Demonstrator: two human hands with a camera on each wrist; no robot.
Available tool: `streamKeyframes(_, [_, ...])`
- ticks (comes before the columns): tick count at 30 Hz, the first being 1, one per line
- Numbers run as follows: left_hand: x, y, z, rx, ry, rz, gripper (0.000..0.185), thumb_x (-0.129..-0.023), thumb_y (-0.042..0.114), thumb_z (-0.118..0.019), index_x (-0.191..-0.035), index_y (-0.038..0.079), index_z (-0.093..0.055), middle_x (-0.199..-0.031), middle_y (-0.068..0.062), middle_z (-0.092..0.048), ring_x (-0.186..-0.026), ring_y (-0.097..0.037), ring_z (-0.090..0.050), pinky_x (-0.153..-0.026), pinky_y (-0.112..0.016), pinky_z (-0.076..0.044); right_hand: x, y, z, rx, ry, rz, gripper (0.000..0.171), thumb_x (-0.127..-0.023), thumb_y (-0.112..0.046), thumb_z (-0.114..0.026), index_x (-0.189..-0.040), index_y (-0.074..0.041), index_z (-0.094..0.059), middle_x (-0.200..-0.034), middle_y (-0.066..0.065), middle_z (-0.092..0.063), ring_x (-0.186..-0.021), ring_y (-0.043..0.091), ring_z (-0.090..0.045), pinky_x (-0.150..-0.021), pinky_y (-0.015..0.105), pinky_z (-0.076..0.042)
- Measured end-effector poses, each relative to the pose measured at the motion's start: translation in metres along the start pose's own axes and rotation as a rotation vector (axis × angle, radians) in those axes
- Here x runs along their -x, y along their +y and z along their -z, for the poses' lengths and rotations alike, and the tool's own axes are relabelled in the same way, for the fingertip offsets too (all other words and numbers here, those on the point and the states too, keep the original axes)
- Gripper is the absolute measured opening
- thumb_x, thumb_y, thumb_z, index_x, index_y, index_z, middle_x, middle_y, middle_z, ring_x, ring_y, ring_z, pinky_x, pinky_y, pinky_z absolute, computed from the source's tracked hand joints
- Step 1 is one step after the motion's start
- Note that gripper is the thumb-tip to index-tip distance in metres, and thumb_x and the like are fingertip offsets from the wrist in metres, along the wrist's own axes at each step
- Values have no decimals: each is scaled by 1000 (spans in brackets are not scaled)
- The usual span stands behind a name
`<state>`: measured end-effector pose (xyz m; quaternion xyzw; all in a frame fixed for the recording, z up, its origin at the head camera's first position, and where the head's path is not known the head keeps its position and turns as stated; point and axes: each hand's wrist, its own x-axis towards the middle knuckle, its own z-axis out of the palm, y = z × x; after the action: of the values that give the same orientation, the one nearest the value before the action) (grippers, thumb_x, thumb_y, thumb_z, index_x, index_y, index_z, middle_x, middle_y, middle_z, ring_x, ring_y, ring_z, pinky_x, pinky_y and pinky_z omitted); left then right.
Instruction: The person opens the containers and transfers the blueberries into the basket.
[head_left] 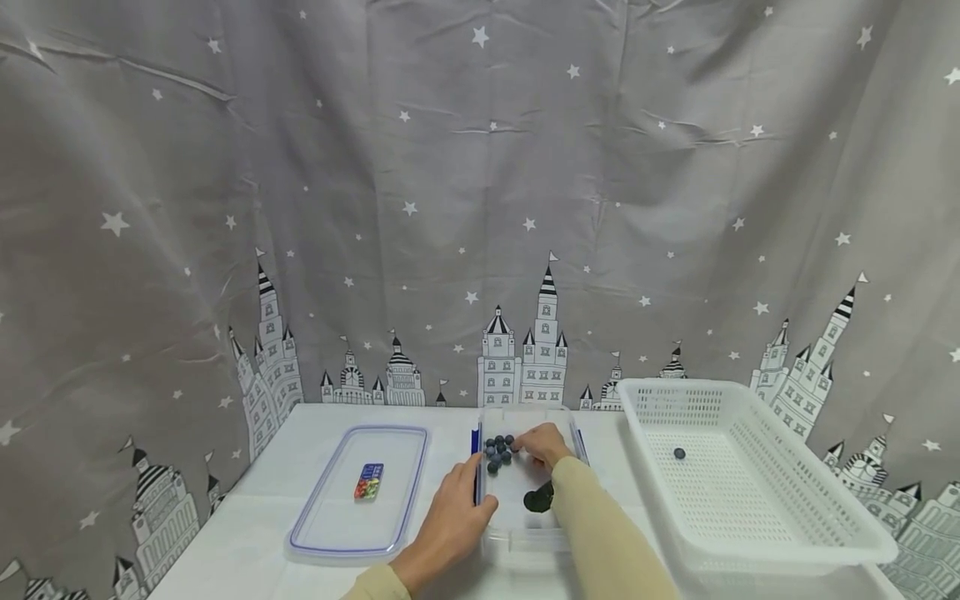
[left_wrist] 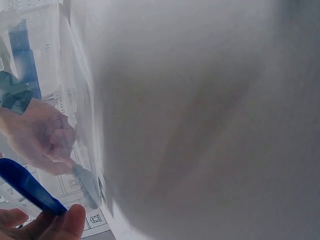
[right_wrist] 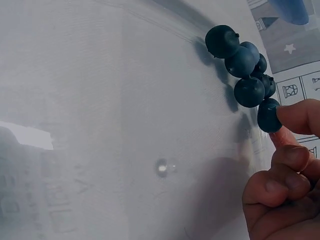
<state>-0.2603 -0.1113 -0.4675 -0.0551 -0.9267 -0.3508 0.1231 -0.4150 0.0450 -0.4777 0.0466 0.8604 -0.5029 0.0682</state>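
Head view | clear box point(head_left: 525, 533): blueberries point(head_left: 498, 451) | basket point(head_left: 757, 533): one berry point(head_left: 678, 453)

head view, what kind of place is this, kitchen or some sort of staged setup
Probably a staged recording setup, not a kitchen: a grey star-and-castle curtain hangs as a backdrop behind a white table that bears only a clear container of blueberries, its lid and a white basket.

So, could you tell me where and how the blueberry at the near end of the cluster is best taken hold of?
Pinch that blueberry across its round middle, coming from the open side away from the other blueberries. It sits at the cluster's end, so that side is free. The right hand already has thumb and forefinger on it; the left hand holds the clear container.
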Motion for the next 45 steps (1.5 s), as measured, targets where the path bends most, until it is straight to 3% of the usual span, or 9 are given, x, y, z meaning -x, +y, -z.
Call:
streamKeyframes(5, [-1,-1,-1,5,-1,8,71,-86,26,-62,-149,1,-43,-132,-17,-57,-123,-34,-55,-106,-54,-44,-1,-1,1,3,10,-12,23,-79,-12,-75,-63,-9,-59,-53,-3,-40,-45,10,-36,-43,23,-33])
streamKeyframes(9, [-2,0,0,7,-1,8,71,-86,27,-60,-150,1,-42,-132,-17,-57,-123,-34,-55,-105,-54,-44,-2,-2,3,8,23,-16,16,-79,-16,-73,-73,-4,-66,-56,-2,-44,-46,10,-38,-43,23,-34])
streamKeyframes(22, [-1,3,-3,13,-13,11,72,-85,27,-60,-150,1,-42,-131,-16,-57,-120,-31,-56,-104,-54,-45,-3,0,6,7,67,-26,28,-84,-24,-67,-88,3,-66,-51,-2,-43,-41,9,-37,-39,22,-32])
streamKeyframes(30, [0,4,-2,9,3,3,71,-85,28,-60,-150,1,-43,-134,-16,-57,-123,-33,-56,-105,-54,-44,-3,-11,12,32,53,-37,34,-87,-29,-64,-100,3,-65,-57,0,-46,-45,12,-39,-44,24,-31])
streamKeyframes(33, [0,4,-1,4,10,1,71,-85,27,-61,-149,1,-44,-133,-16,-58,-122,-33,-56,-104,-54,-45,-2,-15,14,25,41,-18,33,-88,-29,-63,-101,1,-67,-64,2,-51,-46,12,-39,-46,24,-32])
streamKeyframes(37, [0,5,0,8,11,-1,71,-86,26,-61,-149,0,-44,-131,-16,-58,-119,-32,-57,-103,-54,-46,0,-21,18,-2,43,9,35,-90,-28,-63,-104,4,-69,-87,10,-63,-53,14,-45,-49,24,-37])
streamKeyframes(40, [1,5,1,4,6,-3,71,-85,26,-62,-149,0,-44,-130,-16,-59,-117,-31,-57,-102,-54,-46,0,-27,20,-2,42,34,38,-92,-27,-63,-110,6,-69,-108,16,-66,-66,16,-51,-55,25,-45])
streamKeyframes(45, [1,3,2,-9,10,1,71,-85,26,-62,-149,1,-43,-129,-15,-59,-114,-28,-58,-100,-52,-47,4,-40,26,-5,15,86,41,-94,-27,-61,-117,6,-68,-121,18,-63,-93,24,-59,-75,36,-57])
